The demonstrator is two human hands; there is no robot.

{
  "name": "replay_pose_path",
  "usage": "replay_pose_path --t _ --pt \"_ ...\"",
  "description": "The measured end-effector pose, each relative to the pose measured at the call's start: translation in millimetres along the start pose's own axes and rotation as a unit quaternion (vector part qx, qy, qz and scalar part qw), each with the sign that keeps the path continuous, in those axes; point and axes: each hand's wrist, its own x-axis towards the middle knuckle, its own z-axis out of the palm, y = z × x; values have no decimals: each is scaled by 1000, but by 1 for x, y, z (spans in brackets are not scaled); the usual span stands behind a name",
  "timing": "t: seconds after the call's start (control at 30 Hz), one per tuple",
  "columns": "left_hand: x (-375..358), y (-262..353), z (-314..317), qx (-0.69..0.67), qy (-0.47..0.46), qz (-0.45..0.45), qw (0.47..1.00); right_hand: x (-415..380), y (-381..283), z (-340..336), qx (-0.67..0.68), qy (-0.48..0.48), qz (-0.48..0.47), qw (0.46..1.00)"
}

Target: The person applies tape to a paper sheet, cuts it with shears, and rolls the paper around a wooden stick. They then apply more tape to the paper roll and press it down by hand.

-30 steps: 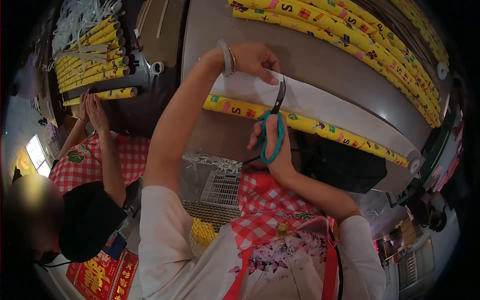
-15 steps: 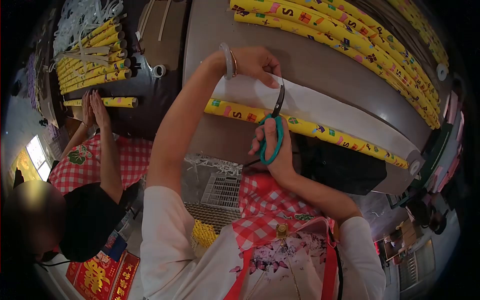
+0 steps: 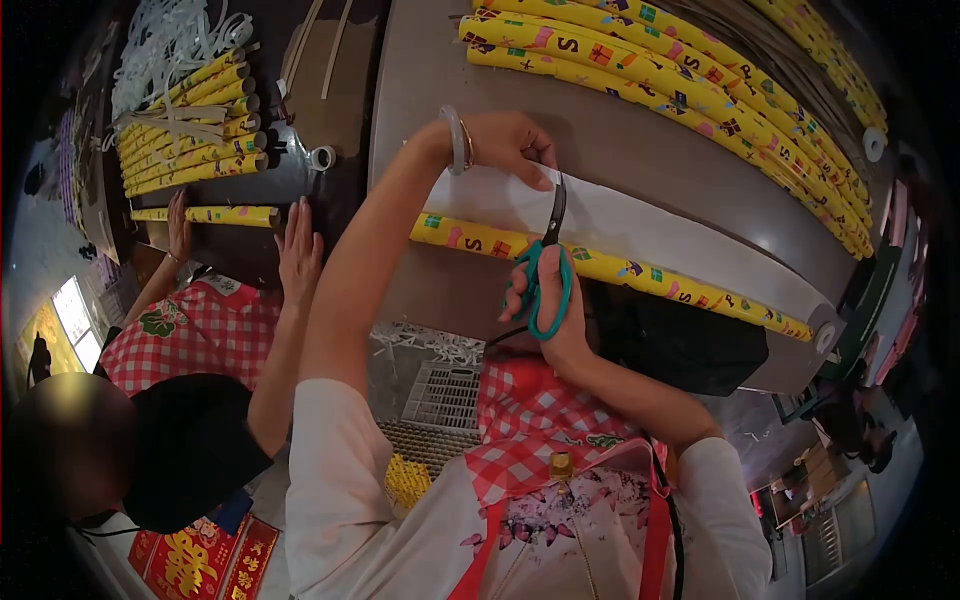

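Observation:
My right hand (image 3: 560, 310) grips scissors (image 3: 548, 285) with teal handles and dark blades, its fingers through the loops. The blades point away from me across a sheet of wrapping paper (image 3: 650, 235), white side up. Its yellow patterned part forms a long roll (image 3: 600, 268) along the near side. At the sheet's far edge, just left of the scissor tips, my left hand (image 3: 508, 148) pinches the paper between thumb and fingers. A pale bangle circles the left wrist.
Several yellow patterned rolls (image 3: 640, 75) lie along the table's far side. On the dark table to the left are stacked rolls (image 3: 195, 150), white strips (image 3: 180, 50) and a tape roll (image 3: 322, 157). A person (image 3: 190, 350) works there, hands around another roll (image 3: 235, 215).
The scissors have shifted slightly left and their blades look closer together. My left hand stays at the paper's edge. The other person's hands have moved apart to the ends of their roll.

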Motion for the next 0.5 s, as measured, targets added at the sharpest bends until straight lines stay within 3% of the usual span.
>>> replay_pose_path --t 0.33,0.5 --pt "-1 4 -1 -17 6 -18 1000 0 -5 -2 -22 3 30 999" --pt "-2 2 0 -21 15 -2 1000 -4 -11 -2 29 -9 45 999"
